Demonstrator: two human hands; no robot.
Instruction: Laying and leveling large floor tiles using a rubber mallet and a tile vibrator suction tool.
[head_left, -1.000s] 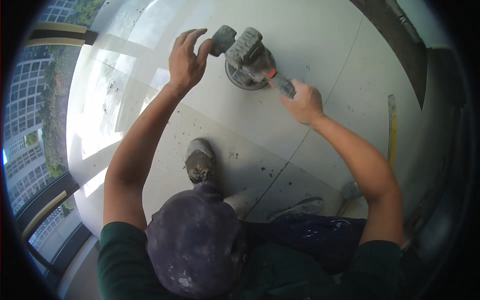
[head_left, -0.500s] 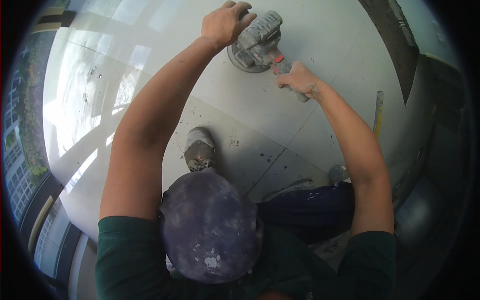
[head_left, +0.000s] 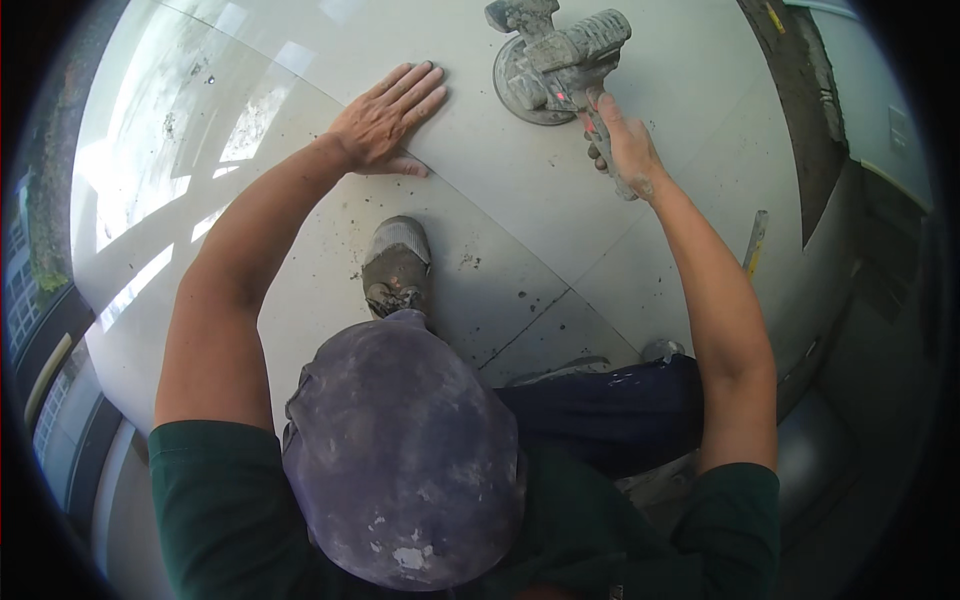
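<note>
My left hand (head_left: 393, 120) lies palm down on the pale glossy tiles (head_left: 700, 130), fingers outstretched, beside a tile seam. To its right, near the top of the view, a dust-caked power tool (head_left: 568, 50) rests on the floor on its round base pad (head_left: 520, 95); it looks like a tile vibrator with a battery. My right hand (head_left: 625, 145) is closed around the tool's grey handle with red parts. The underside of the pad is hidden.
My shoe (head_left: 395, 255) is planted below my left hand, near specks of debris. A yellow level or bar (head_left: 753, 245) lies at right. A dark untiled strip (head_left: 815, 120) runs beside the wall (head_left: 890, 90). Window frames (head_left: 60, 360) line the left side.
My left hand has left the tool and come down onto the tiles, fingers spread. The tool, held in my right hand, has moved farther forward and right.
</note>
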